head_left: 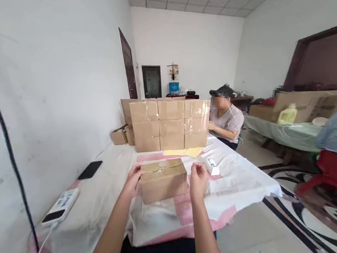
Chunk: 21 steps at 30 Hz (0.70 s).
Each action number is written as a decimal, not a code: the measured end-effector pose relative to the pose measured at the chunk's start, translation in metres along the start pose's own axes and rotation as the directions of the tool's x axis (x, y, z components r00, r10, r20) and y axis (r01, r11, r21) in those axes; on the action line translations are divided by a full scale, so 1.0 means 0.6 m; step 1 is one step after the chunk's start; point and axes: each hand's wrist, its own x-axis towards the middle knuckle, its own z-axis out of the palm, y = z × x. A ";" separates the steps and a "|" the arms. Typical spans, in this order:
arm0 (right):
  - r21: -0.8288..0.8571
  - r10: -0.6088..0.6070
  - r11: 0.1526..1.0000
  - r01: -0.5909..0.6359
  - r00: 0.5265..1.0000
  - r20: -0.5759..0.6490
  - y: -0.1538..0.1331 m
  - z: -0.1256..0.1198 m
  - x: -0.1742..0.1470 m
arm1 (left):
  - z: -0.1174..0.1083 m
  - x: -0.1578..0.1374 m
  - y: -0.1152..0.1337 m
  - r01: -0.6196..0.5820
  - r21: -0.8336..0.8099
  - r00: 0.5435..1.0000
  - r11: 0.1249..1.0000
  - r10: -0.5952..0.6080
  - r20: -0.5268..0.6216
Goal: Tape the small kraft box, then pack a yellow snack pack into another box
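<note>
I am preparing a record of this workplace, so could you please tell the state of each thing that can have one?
Near carton: closed, taped on top.
Stacked cartons: three rows high.
Small leftmost carton: seems open.
White box: seems closed.
Black slab: lying flat, dark.
White device: cable attached.
Far door: seems shut.
Yellow bottle: upright.
Left hand: fingers touching the near carton.
Right hand: fingers curled, beside the near carton.

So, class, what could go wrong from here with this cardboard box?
The right hand is close to the small white box, so a sideways swing might knock it. Only the left hand seems to touch the taped cardboard box, so a push could skew it. The stacked cardboard boxes stand beyond; a bump might shift them.
</note>
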 end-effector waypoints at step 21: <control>-0.162 0.054 0.986 -0.025 0.983 0.177 0.001 0.002 -0.028 | 0.006 -0.004 0.007 0.104 0.062 0.993 0.993 -0.101 -0.057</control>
